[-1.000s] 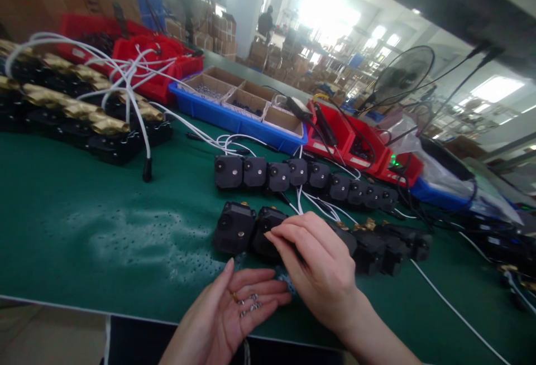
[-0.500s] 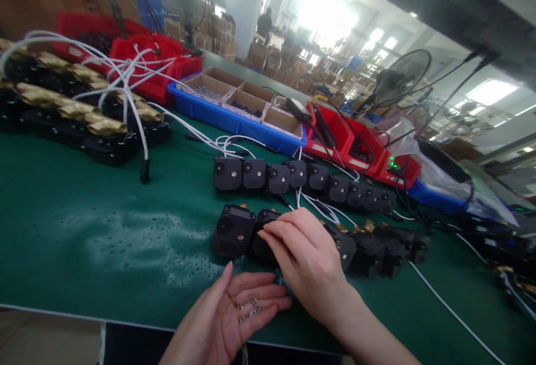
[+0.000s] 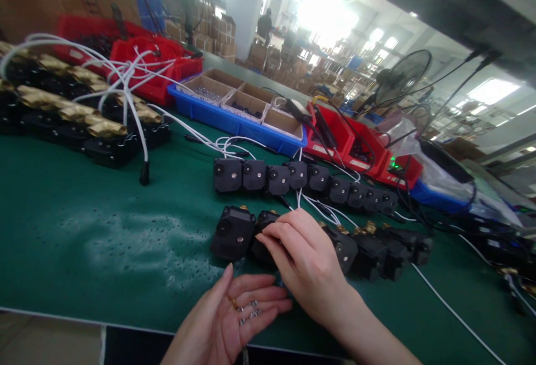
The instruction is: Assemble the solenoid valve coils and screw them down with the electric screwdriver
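Note:
My left hand [image 3: 234, 315] lies palm up at the table's near edge, fingers stretched out, with several small silver screws [image 3: 249, 308] resting on it. My right hand [image 3: 307, 264] reaches over it with fingers pinched together against a black servo motor [image 3: 263, 236] in the near row; what the fingertips hold is too small to see. Another black servo [image 3: 232, 233] sits just left of that one. A second row of black servos [image 3: 301, 181] lies farther back, linked by white cables [image 3: 314, 203].
A green mat [image 3: 84, 225] covers the table. Black parts with brass fittings [image 3: 75, 111] pile at the far left. Red bins [image 3: 138, 58], a blue tray [image 3: 234, 122] of cardboard boxes, more red bins [image 3: 360, 147] and a fan [image 3: 402, 77] stand behind.
My right hand has shifted slightly left and back along the near row of servos. My left hand has stayed still with the screws on it.

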Demonstrator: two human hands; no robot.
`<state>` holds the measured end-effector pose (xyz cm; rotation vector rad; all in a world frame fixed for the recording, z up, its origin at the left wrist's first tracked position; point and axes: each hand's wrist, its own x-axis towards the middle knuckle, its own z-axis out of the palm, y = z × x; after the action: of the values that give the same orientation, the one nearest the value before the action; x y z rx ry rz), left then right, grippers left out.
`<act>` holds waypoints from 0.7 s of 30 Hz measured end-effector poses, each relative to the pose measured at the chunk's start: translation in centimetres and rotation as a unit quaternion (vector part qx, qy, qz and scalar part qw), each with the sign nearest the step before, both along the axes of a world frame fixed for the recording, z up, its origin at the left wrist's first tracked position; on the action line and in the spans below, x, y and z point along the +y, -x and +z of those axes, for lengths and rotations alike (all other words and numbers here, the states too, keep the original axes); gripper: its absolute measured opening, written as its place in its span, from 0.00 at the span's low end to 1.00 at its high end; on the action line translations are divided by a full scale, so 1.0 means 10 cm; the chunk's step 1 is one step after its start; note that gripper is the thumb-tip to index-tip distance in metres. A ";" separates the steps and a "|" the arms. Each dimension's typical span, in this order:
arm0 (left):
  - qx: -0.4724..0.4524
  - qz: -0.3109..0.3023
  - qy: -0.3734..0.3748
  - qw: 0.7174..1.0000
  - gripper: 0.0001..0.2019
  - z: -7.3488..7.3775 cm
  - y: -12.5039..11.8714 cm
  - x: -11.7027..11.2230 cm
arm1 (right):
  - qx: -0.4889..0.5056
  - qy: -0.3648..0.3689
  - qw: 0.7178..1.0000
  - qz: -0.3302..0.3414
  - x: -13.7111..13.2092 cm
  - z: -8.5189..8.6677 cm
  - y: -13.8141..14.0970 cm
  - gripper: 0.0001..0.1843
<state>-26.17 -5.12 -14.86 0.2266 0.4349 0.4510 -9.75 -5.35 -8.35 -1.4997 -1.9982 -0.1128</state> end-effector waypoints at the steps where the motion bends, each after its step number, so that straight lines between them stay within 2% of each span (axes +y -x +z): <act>1: -0.003 0.001 -0.001 1.000 0.27 -0.01 0.00 0.00 | 0.004 0.005 1.000 -0.002 0.00 0.00 0.00 0.06; 5: -0.025 0.000 0.000 1.000 0.27 -0.05 -0.02 0.00 | 0.012 0.015 0.999 -0.025 0.00 0.00 -0.01 0.04; 9: -0.044 -0.011 0.017 0.999 0.26 -0.10 -0.03 0.02 | 0.010 0.021 0.998 -0.058 0.03 0.02 -0.03 0.07; 14: -0.074 -0.015 0.016 0.997 0.26 -0.15 0.00 0.04 | -0.013 0.013 0.998 -0.060 0.07 0.04 -0.07 0.06; 16: -0.082 -0.024 0.017 0.996 0.27 -0.18 0.00 0.04 | -0.026 -0.014 0.998 -0.054 0.06 0.05 -0.07 0.03; 18: -0.056 -0.022 0.004 0.998 0.29 -0.20 0.00 0.03 | -0.047 -0.043 0.997 -0.036 0.01 0.04 -0.04 0.05; 21: 0.014 0.027 -0.029 0.999 0.23 -0.21 0.02 -0.02 | -0.104 -0.052 0.992 0.049 -0.14 -0.06 0.05 0.13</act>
<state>-26.40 -5.28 -16.99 0.2787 0.4560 0.5140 -10.25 -6.75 -8.94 -1.3693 -2.1894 -0.3389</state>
